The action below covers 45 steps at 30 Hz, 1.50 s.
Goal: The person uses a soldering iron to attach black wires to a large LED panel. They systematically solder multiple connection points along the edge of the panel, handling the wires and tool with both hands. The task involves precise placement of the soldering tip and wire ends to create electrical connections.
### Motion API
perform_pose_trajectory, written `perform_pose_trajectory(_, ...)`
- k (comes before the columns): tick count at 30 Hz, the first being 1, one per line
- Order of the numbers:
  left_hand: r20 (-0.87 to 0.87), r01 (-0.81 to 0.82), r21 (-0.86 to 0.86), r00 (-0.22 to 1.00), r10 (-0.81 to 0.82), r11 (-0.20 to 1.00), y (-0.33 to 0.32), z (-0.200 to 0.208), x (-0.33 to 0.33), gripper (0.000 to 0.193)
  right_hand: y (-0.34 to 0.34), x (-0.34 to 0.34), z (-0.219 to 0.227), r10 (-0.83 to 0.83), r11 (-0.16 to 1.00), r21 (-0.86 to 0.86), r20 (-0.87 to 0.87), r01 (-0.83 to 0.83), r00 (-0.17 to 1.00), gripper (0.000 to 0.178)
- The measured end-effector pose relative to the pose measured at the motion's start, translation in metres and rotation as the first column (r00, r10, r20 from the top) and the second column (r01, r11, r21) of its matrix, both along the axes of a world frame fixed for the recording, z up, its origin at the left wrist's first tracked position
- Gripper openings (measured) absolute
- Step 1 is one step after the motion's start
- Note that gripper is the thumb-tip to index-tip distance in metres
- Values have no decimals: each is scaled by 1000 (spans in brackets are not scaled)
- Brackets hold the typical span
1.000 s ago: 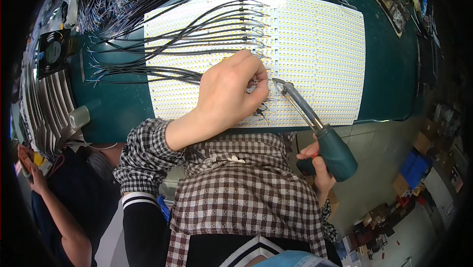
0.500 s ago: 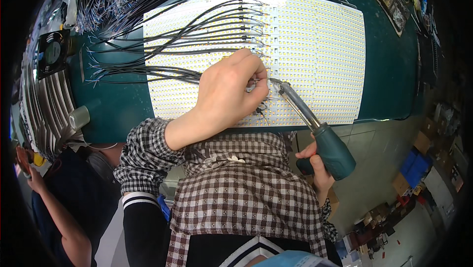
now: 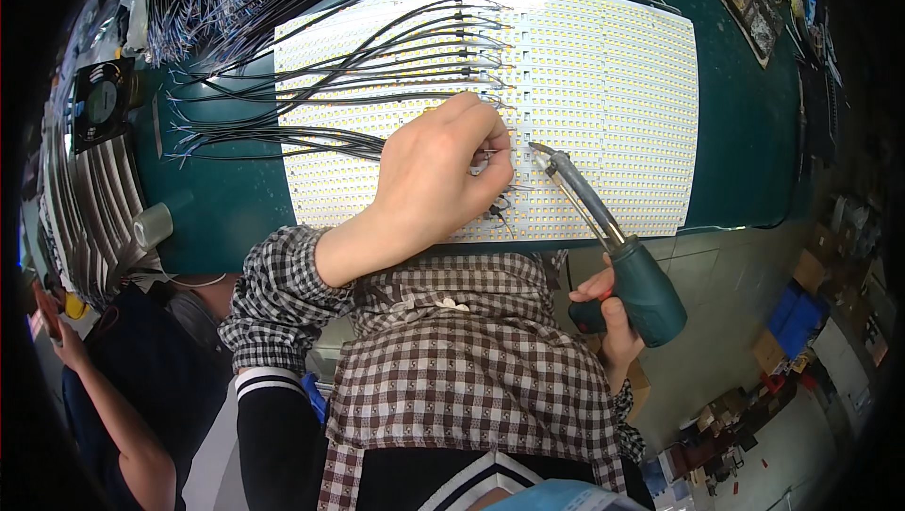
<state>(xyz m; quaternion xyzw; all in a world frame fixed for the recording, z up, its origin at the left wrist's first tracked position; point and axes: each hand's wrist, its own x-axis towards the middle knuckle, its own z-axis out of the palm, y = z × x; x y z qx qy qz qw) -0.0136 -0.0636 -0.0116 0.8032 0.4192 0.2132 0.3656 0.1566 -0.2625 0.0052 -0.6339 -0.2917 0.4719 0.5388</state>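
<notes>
A white LED board panel (image 3: pixel 613 106) with rows of small yellow chips lies on the green table. Black cables (image 3: pixel 377 75) run across its left half, their thin stripped ends reaching the column of pads near the middle. My left hand (image 3: pixel 441 157) rests over the panel, thumb and fingers pinched on a cable whose end they mostly hide. In my right hand (image 3: pixel 611 311), below the table's front edge, is the green handle of a soldering iron (image 3: pixel 650 294) with a trigger. Its tip points up and left, just right of my left fingertips, apart from them.
Bundles of black cables (image 3: pixel 212 2) lie along the back left. A black fan (image 3: pixel 102 104) and a stack of strips (image 3: pixel 90 200) stand at the left, beside a clear roll (image 3: pixel 153 225). A worn box (image 3: pixel 745 2) sits back right. Another person's arm (image 3: pixel 113 407) shows lower left.
The soldering iron has shifted slightly to the right, drawing its tip away from my left fingertips. My left hand has hardly moved.
</notes>
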Motion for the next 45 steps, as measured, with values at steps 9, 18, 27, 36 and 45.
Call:
perform_pose_trajectory(9, -78, 252, 272, 968, -240, 929, -12, 13, -33, 19, 4, 3, 0, -70, 996, 54, 41, 68, 997, 57)
perform_pose_trajectory(18, -197, 310, 174, 941, -276, 935, -2, 29, -28, 20, -4, 9, -7, -72, 991, 117, 33, 67, 997, 55)
perform_pose_trajectory(27, -20, 298, -105, 953, -301, 949, 15, 23, -27, 15, -6, 9, -10, -102, 987, 125, 11, 100, 995, 56)
perform_pose_trajectory(36, 126, 143, -68, 983, -133, 987, 4, 1, -22, 10, -7, 10, -10, -93, 987, 130, 22, 89, 995, 57)
perform_pose_trajectory(45, -145, 394, 216, 918, -370, 893, 15, 12, -23, 8, -9, 9, -9, -103, 987, 128, 30, 98, 994, 56)
